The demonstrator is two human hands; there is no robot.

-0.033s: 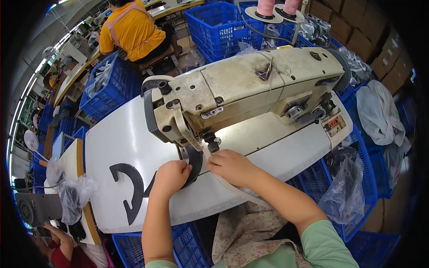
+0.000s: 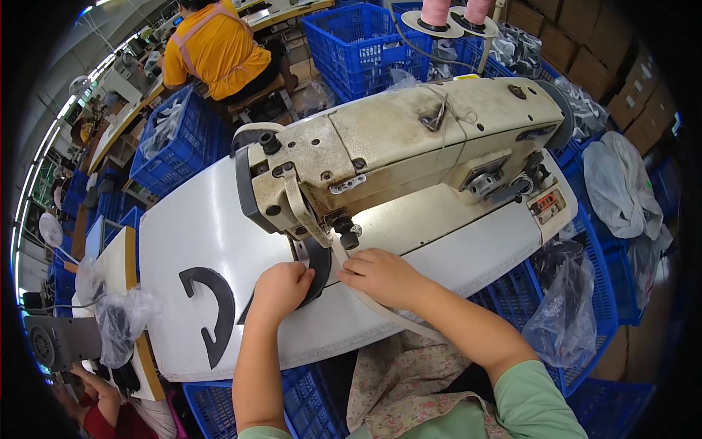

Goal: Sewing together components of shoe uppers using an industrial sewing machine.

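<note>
A cream, oil-stained sewing machine stands across a white table. Below its needle area lies a curved black piece of material. My left hand is closed on that black piece just in front of the machine head. To the right of it, my right hand pinches a narrow pale tape, which runs from under the machine head down to my lap. My fingers partly hide both the tape and the black piece. Apart from my hands, another curved black piece lies flat on the table's left side.
Blue crates stand behind the table and more beside it, some with plastic bags. Pink thread cones rise behind the machine. A person in yellow sits at the far left; another person's arm shows at lower left.
My right hand has shifted very slightly, still pinching the tape. Near my left wrist, less of the black piece shows. The machine and the loose black piece have not moved.
</note>
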